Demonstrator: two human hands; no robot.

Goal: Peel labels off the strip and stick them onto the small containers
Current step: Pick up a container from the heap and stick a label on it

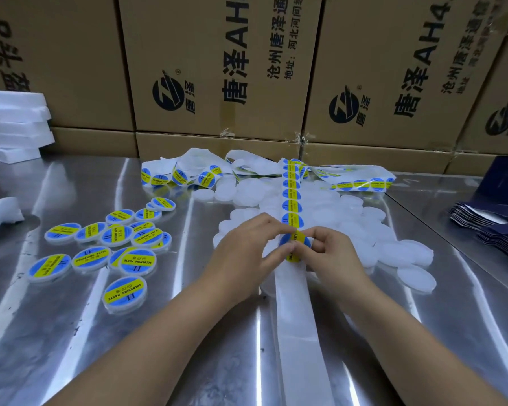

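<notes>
Left grip: the left hand [244, 250] has its fingers curled in, the tips pinching the left edge of one label [294, 244].
Right grip: the right hand [335, 253] pinches the same label from the right, its fingertips nearly meeting the left hand's.
Label place: centre of the frame, on the line of the strip [291, 200]. I cannot tell whether it is lifted free or still partly on the backing.
Risk, fold: with both grips crowding a thin sticker, it could curl onto itself or cling to a fingertip.
Risk, skew: set down crooked on an unlabelled container [393, 250], it would probably wrinkle or overhang the rim.
Risk, drag: a hard pull could tug the loose strip across the bench [71, 332] and scatter the white pile right of centre.
Label heading: its yellow band runs near-vertical in the frame, in line with the strip.
Strip axis: long axis from upper centre to the bottom edge. Printed labels lie above the hands, bare backing [298, 332] below.
Done pile: labelled containers [121, 235] lie at centre left, well apart from the hands.
</notes>
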